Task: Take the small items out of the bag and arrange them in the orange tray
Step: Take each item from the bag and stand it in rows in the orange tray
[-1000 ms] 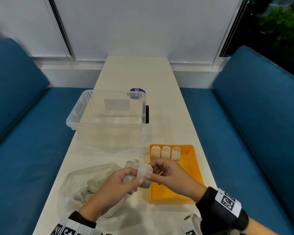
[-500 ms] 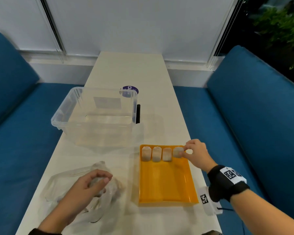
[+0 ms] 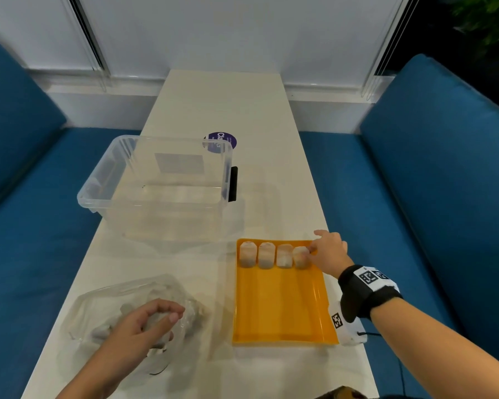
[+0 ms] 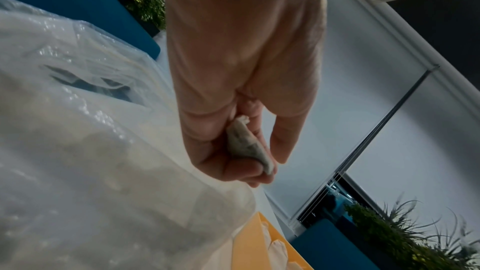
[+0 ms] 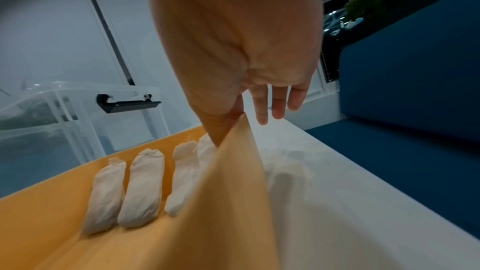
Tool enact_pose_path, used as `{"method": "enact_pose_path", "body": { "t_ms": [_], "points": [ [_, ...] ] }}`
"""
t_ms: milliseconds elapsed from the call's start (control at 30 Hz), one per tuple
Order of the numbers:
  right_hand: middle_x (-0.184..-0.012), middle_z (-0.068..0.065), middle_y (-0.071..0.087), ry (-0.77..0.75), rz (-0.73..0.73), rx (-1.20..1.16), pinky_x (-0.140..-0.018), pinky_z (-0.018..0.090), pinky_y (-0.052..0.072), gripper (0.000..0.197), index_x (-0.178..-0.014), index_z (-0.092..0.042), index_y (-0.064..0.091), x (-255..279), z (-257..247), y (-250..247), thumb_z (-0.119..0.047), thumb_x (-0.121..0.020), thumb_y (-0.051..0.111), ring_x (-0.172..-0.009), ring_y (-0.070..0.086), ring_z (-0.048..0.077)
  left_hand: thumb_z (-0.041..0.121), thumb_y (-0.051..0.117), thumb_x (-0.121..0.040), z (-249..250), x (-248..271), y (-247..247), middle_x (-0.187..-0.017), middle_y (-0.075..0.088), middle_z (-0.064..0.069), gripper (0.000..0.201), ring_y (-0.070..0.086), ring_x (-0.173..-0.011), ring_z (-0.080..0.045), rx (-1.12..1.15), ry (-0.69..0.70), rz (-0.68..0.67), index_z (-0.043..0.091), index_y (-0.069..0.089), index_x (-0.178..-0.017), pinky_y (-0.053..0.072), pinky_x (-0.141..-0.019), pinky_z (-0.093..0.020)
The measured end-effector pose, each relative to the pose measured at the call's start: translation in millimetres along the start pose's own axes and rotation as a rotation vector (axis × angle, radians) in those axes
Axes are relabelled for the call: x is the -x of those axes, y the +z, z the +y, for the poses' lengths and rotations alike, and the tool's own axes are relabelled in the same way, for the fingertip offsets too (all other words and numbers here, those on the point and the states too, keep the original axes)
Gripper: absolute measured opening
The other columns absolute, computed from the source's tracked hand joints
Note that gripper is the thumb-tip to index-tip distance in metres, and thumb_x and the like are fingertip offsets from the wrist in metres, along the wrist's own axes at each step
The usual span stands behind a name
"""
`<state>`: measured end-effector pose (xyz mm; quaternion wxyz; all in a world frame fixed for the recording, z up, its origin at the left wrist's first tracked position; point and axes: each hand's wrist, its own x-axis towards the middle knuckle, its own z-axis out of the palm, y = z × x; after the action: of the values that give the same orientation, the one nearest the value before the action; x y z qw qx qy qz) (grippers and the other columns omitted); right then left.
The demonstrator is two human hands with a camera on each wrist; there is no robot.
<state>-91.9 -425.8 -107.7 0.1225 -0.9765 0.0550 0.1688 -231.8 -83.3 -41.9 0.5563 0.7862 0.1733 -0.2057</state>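
The orange tray (image 3: 283, 312) lies on the white table at the near right. A row of small white pouches (image 3: 267, 254) lines its far end. My right hand (image 3: 311, 250) is at the tray's far right corner, where thumb and forefinger pinch the rightmost pouch (image 3: 300, 256) as it lies in the row. In the right wrist view the tray wall (image 5: 233, 202) hides that pouch's right part, and the other fingers (image 5: 279, 106) are straight. My left hand (image 3: 167, 315) is at the clear plastic bag (image 3: 104, 306) and pinches a greyish pouch (image 4: 249, 147). More pouches show dimly inside the bag.
An empty clear plastic bin (image 3: 156, 182) with a black latch stands beyond the bag and tray. A purple round sticker (image 3: 221, 141) lies behind it. Blue benches (image 3: 415, 211) flank the narrow table. A small white tagged device (image 3: 346, 326) sits by the tray's right edge.
A second ago both hands held one pouch near the bag. My right hand carried it to the tray's far row as the rightmost one, and my left hand went back to the bag.
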Motion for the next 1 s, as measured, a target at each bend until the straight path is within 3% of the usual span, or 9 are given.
{"method": "enact_pose_path", "body": {
  "t_ms": [133, 333, 533, 733, 1000],
  "points": [
    [-0.146, 0.004, 0.04, -0.004, 0.026, 0.045, -0.107, 0.043, 0.025, 0.031, -0.108, -0.019, 0.07, -1, 1, -2, -0.033, -0.097, 0.045, -0.133, 0.03, 0.026, 0.018, 0.057, -0.09, 0, 1, 1, -0.102, 0.068, 0.003, 0.012, 0.065, -0.082, -0.018, -0.006, -0.019, -0.003, 0.016, 0.068, -0.095, 0.049, -0.064, -0.017],
    [-0.147, 0.007, 0.037, 0.027, -0.047, 0.104, -0.108, 0.043, 0.025, 0.038, -0.109, -0.014, 0.069, 1, -4, -6, -0.036, -0.098, 0.042, -0.134, 0.03, 0.027, 0.017, 0.057, -0.09, 4, 4, 0, -0.101, 0.069, 0.003, 0.012, 0.064, -0.076, -0.015, 0.002, -0.022, -0.005, 0.015, 0.068, -0.096, 0.048, -0.065, -0.019],
    [-0.152, 0.003, 0.03, 0.003, -0.121, 0.06, -0.107, 0.048, 0.025, 0.037, -0.113, -0.017, 0.067, 2, 0, -9, -0.041, -0.097, 0.043, -0.135, 0.027, 0.031, 0.018, 0.056, -0.091, 6, 5, -2, -0.102, 0.068, 0.005, 0.013, 0.065, -0.08, -0.01, -0.019, -0.014, -0.002, 0.017, 0.068, -0.096, 0.046, -0.064, -0.016],
    [-0.153, 0.005, 0.026, 0.011, -0.157, 0.131, -0.107, 0.046, 0.024, 0.036, -0.119, -0.022, 0.063, 3, -1, -11, -0.042, -0.096, 0.044, -0.135, 0.023, 0.033, 0.015, 0.056, -0.091, 6, 7, -2, -0.101, 0.069, 0.002, 0.013, 0.063, -0.079, -0.013, -0.024, -0.008, -0.015, 0.014, 0.068, -0.096, 0.048, -0.064, -0.016],
    [-0.148, 0.005, 0.034, -0.035, -0.021, 0.148, -0.108, 0.042, 0.023, 0.031, -0.114, -0.02, 0.067, 1, -5, -10, -0.035, -0.096, 0.047, -0.134, 0.027, 0.027, 0.018, 0.056, -0.09, 3, 6, -6, -0.103, 0.069, 0.006, 0.013, 0.065, -0.085, -0.009, -0.018, -0.028, -0.018, 0.018, 0.069, -0.095, 0.048, -0.071, -0.021]
  ]
}}
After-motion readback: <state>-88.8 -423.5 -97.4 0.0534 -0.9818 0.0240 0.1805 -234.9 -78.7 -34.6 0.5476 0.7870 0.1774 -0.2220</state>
